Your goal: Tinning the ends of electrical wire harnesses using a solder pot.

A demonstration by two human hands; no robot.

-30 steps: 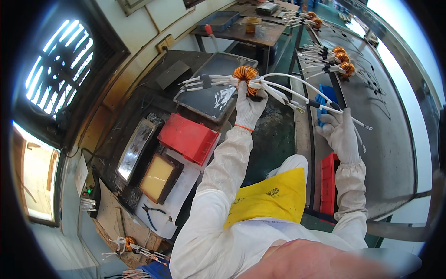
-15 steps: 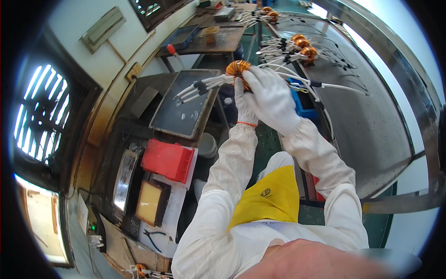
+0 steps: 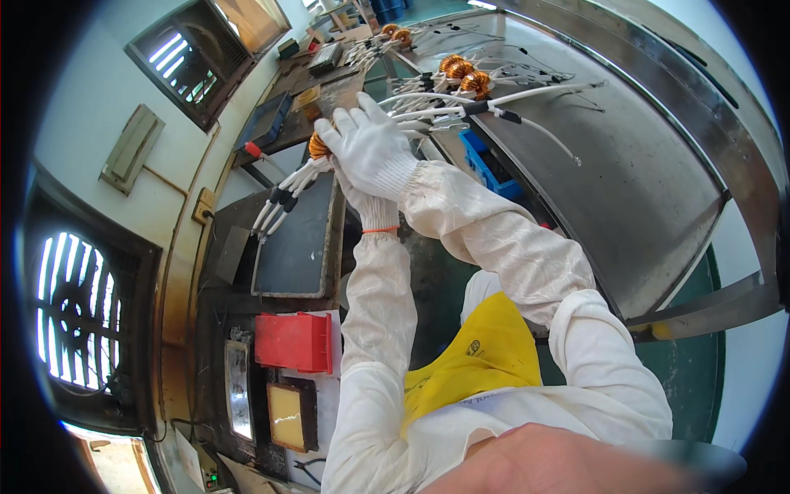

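Observation:
A copper-wound ring coil [image 3: 318, 146] is held up between my gloved hands, its far side covered by them. White leads with black sleeves [image 3: 284, 200] hang from it toward the lower left, and other long white leads [image 3: 428, 99] stretch away to the right. My right hand [image 3: 368, 146] lies over the coil, its fingertips curling onto the top. Behind it, my left hand [image 3: 350, 191] is at the coil from below; most of its fingers are hidden by the right hand.
More copper coils with leads [image 3: 475, 82] lie on the metal-topped bench [image 3: 609, 173] to the right. A blue crate [image 3: 490, 165] sits below its edge. On the left are a grey-topped tray [image 3: 292, 263], a red bin [image 3: 292, 342], a bright metal-filled trough [image 3: 239, 387] and a yellowish block tray [image 3: 288, 417].
Both hands have carried the coil to the left in view, and its leads now hang lower. The right hand covers more of the left. The view has turned too.

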